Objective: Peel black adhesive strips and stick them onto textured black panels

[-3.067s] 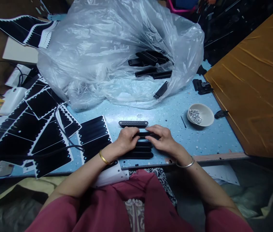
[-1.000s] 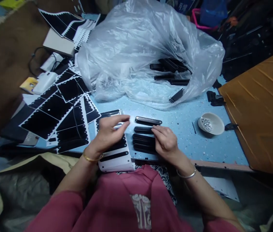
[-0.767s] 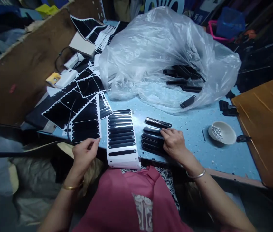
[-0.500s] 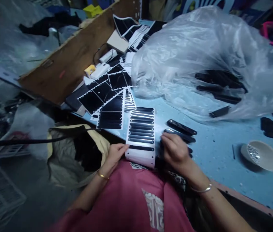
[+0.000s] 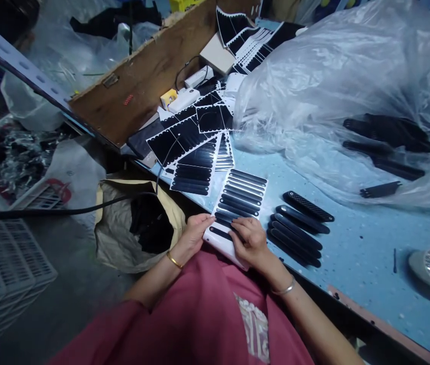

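Observation:
A white sticker sheet (image 5: 230, 247) with several rows of black rounded strips lies at the table's front edge, its lower end towards my body. My left hand (image 5: 195, 231) pinches its left edge between thumb and fingers. Bent over its right side, my right hand (image 5: 251, 241) has thumb and fingertips closed at a black sticker strip (image 5: 223, 221) near the lower rows; the fingers hide the strip's right end. Just right of that hand, several smooth black bars (image 5: 294, 238) lie side by side on the table. Beyond them is a black bar with a patterned face (image 5: 309, 206).
More black sticker sheets (image 5: 182, 139) overlap at the left, before a wooden board (image 5: 123, 96). A large clear plastic bag (image 5: 314, 86) holds black pieces. A white bowl (image 5: 424, 266) stands at right. An open sack (image 5: 103, 228) and white crates (image 5: 13, 268) are below left.
My right hand has moved left from the black bars onto the sticker sheet, uncovering the bars. My left hand stays at the sheet's left edge. The whole view has shifted.

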`<state>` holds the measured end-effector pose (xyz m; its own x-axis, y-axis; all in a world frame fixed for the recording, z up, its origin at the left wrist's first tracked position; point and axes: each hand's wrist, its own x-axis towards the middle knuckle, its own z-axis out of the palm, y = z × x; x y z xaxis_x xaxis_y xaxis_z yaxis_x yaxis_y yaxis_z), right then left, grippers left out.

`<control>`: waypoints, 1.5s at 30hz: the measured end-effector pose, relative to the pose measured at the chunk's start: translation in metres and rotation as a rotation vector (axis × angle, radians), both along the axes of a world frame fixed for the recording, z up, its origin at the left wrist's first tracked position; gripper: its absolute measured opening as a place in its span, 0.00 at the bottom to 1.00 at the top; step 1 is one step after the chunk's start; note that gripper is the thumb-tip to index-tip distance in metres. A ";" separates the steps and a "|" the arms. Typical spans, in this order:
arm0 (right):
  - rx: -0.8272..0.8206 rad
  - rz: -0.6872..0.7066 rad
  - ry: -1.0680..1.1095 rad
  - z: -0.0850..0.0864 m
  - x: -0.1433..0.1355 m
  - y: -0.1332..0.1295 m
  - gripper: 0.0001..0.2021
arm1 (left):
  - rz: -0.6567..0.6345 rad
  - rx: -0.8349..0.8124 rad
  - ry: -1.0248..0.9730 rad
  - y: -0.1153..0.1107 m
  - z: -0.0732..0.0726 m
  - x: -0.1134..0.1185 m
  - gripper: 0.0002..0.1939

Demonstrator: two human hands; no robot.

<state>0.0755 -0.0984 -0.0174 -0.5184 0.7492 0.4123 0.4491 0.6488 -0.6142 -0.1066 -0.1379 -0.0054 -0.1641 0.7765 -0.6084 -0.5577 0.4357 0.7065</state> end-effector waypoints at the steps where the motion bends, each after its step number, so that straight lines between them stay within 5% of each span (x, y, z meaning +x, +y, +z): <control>1: -0.012 -0.003 0.002 0.001 0.000 0.001 0.08 | -0.004 -0.004 0.000 0.000 0.002 0.001 0.17; 7: -0.022 -0.088 0.126 0.005 -0.011 0.006 0.10 | -0.060 0.078 0.064 -0.001 0.021 0.008 0.14; 15: -0.309 -0.082 0.303 0.002 -0.012 0.016 0.07 | -0.151 0.147 0.062 0.018 0.026 0.018 0.14; 19: -0.492 -0.199 0.483 0.012 -0.014 0.023 0.07 | -0.150 0.080 0.132 0.014 0.018 0.014 0.17; 24: -0.750 -0.368 0.878 0.049 0.005 0.048 0.11 | -0.079 0.000 0.333 0.016 -0.009 0.004 0.23; 29: -0.641 -0.564 1.128 0.079 0.065 0.061 0.12 | -0.248 0.105 0.687 0.025 -0.004 -0.008 0.21; 33: -0.345 -0.619 0.694 0.077 0.098 0.053 0.11 | -0.167 0.209 1.129 0.042 0.031 -0.005 0.16; 36: -0.046 -0.485 0.326 0.069 0.100 0.039 0.06 | -0.400 0.325 0.783 0.065 0.057 0.032 0.18; 40: 0.061 -0.359 0.131 0.061 0.101 0.026 0.07 | -0.763 0.384 0.333 0.100 0.068 0.097 0.17; 45: 0.126 -0.435 0.150 0.055 0.133 0.023 0.06 | -0.788 0.345 0.123 0.126 0.058 0.129 0.16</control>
